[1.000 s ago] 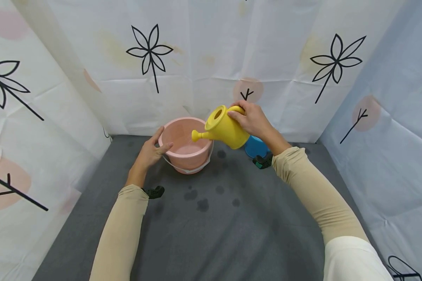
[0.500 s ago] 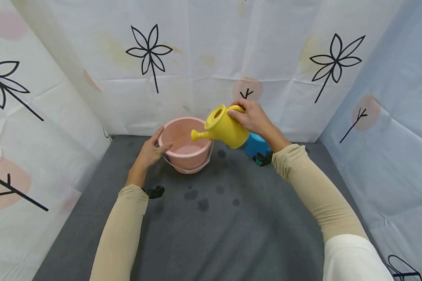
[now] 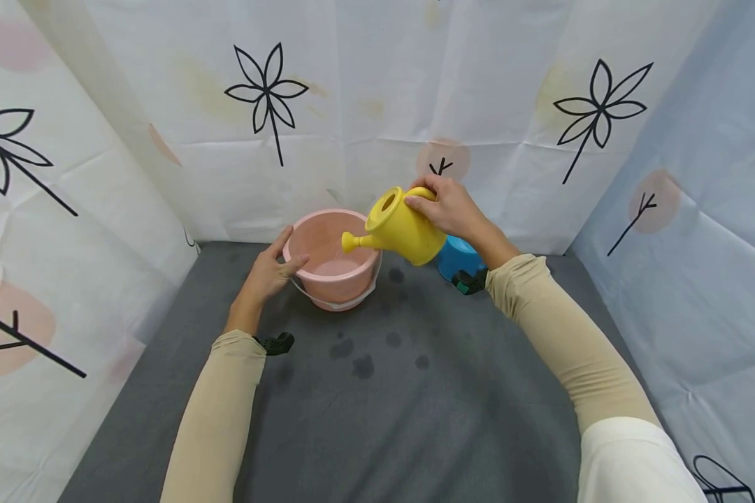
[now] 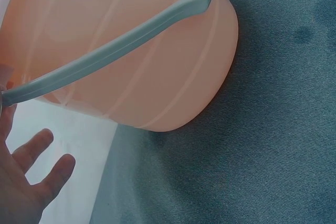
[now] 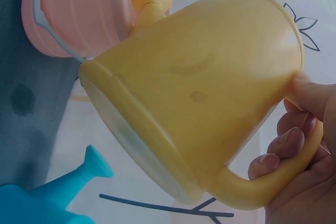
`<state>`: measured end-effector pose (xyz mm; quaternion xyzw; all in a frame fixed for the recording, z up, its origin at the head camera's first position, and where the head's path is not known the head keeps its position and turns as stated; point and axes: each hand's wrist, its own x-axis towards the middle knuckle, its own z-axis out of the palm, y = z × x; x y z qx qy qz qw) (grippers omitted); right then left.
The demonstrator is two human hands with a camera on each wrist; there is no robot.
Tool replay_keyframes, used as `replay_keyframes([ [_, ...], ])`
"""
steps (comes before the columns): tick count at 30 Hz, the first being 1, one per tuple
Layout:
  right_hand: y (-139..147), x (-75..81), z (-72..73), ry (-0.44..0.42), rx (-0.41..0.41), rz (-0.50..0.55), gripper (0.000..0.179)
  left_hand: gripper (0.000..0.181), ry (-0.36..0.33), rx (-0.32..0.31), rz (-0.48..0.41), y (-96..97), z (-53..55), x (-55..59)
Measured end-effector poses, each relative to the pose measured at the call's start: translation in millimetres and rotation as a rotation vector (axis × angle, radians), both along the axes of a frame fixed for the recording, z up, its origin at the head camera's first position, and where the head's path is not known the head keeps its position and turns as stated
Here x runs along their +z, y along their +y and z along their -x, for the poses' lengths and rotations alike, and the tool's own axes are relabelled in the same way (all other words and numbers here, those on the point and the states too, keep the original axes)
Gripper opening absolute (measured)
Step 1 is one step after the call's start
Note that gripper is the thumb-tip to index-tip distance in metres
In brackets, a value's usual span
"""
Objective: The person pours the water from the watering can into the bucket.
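A pink bucket [image 3: 338, 288] with a pale handle stands upright at the back of the grey surface. My left hand [image 3: 265, 274] holds its left rim, thumb lapping over the edge; two fingers spread free below the rim in the left wrist view. My right hand [image 3: 451, 206] grips the handle of a yellow watering can [image 5: 194, 87], which is tilted in the air right of the bucket. Its spout head [image 3: 349, 242] hangs over the bucket's opening. Faint pale streaks show inside the bucket beneath the spout; the can's contents are hidden.
A blue watering can [image 5: 63, 195] sits behind and below my right wrist, partly covered in the head view. Dark wet-looking spots [image 3: 363, 367] mark the grey surface [image 3: 377, 433]. White printed sheets [image 3: 365, 91] hang at the back and both sides.
My right hand and the yellow watering can have risen very slightly, with the spout still over the bucket. The left hand and the bucket stay in place.
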<state>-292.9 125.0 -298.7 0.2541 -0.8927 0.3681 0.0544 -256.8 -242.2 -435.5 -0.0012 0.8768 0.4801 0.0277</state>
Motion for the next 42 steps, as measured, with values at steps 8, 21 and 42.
replay_keyframes([
  [8, -1, 1.7, 0.9, -0.019, 0.006, -0.008, 0.026, 0.095, -0.006, 0.005, 0.009, 0.0, -1.1, -0.2],
  [21, -3, 8.5, -0.4, -0.042, 0.020, -0.056, 0.024, 0.095, 0.008, 0.010, 0.011, 0.1, -0.8, -1.5],
  [42, -7, 15.1, 3.0, -0.070, 0.026, -0.098, 0.025, 0.096, 0.006, 0.013, 0.011, 1.5, -1.8, 1.7],
])
